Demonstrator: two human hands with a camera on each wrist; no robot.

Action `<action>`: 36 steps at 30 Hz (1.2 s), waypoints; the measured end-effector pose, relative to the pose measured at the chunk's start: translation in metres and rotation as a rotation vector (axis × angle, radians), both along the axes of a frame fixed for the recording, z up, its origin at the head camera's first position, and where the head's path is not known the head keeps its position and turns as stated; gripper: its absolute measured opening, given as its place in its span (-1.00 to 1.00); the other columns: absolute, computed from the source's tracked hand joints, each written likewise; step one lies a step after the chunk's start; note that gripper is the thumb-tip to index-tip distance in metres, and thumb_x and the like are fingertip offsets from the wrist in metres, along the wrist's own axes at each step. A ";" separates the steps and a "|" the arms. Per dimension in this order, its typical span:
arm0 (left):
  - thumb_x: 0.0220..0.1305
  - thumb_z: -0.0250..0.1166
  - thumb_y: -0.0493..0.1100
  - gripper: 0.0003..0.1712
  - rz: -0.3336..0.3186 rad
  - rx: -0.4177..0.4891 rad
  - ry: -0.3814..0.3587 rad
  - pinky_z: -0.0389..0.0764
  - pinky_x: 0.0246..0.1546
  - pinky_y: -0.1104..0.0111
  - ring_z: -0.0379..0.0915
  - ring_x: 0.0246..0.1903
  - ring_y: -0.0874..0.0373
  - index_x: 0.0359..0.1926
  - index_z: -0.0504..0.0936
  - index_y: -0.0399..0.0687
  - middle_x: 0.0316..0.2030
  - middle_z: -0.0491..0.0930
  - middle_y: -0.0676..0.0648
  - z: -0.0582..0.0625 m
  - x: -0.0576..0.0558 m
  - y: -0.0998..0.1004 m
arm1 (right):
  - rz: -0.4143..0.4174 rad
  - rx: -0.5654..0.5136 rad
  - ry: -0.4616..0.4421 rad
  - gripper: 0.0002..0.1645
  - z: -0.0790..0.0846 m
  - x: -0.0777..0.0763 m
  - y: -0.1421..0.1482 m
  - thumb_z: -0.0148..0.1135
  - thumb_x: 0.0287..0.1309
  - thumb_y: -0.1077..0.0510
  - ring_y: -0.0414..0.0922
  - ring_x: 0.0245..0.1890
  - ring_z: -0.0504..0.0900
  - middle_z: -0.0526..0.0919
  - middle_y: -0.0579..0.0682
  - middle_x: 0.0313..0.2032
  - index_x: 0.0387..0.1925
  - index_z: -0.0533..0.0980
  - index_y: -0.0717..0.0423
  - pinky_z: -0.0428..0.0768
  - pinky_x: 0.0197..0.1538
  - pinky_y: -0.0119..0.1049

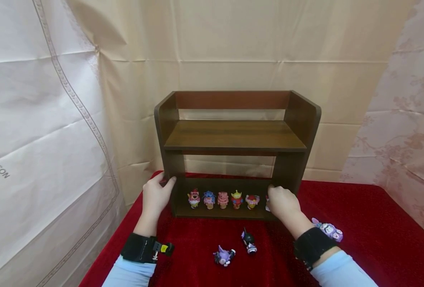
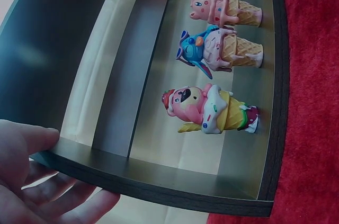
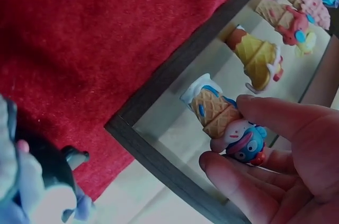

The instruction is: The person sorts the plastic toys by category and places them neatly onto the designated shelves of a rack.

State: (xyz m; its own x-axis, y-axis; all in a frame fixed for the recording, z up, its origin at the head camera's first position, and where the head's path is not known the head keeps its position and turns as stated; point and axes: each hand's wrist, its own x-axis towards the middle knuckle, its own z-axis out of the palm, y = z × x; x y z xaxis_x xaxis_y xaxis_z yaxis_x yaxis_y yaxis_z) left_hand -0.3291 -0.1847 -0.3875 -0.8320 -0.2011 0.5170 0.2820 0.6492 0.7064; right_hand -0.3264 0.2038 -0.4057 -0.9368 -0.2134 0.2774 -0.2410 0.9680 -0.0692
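A dark brown two-tier wooden shelf [image 1: 235, 135] stands on the red cloth. My left hand [image 1: 158, 196] grips its left side panel, thumb inside and fingers outside, as the left wrist view shows. At the right end of the lower tier, my right hand [image 1: 283, 202] holds an ice-cream-cone figurine [image 3: 214, 113] with a blue, red-nosed head between thumb and fingers. To its left several other cone figurines stand in a row, among them a pink bear one [image 2: 212, 108], a blue-eared one [image 2: 220, 49] and a yellow cone one [image 3: 256, 57].
On the red cloth [image 1: 197, 247] before the shelf lie a purple figurine [image 1: 223, 256] and a black figurine [image 1: 248, 241]. Another purple-and-white figurine [image 1: 328, 230] lies beside my right wrist. Beige curtain [image 1: 233, 40] hangs behind the shelf.
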 end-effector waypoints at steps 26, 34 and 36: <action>0.28 0.25 0.01 -0.62 -0.002 0.003 -0.005 0.65 -0.28 0.07 0.56 -0.18 -0.01 0.03 0.64 -0.08 -0.15 0.66 -0.14 0.004 0.003 0.001 | -0.014 -0.017 -0.096 -0.35 -0.009 -0.007 -0.001 0.43 -0.05 0.14 0.06 -0.40 0.61 0.59 0.26 -0.25 0.04 0.41 0.40 0.66 -0.43 -0.07; 0.28 0.25 0.02 -0.63 -0.002 0.001 0.000 0.66 -0.31 0.10 0.56 -0.20 0.01 0.01 0.65 -0.06 -0.16 0.67 -0.12 0.002 0.002 0.000 | 0.014 -0.054 -0.103 -0.27 -0.009 -0.007 0.000 0.41 -0.02 0.19 0.13 -0.22 0.60 0.55 0.34 -0.09 0.16 0.33 0.37 0.65 -0.23 0.02; 0.28 0.25 0.01 -0.64 -0.002 -0.002 0.002 0.66 -0.32 0.10 0.56 -0.20 0.01 0.01 0.65 -0.06 -0.16 0.67 -0.13 0.001 0.002 0.000 | 0.014 -0.056 -0.106 -0.28 -0.009 -0.008 0.001 0.41 -0.01 0.19 0.09 -0.25 0.61 0.57 0.32 -0.12 0.16 0.34 0.36 0.66 -0.26 -0.01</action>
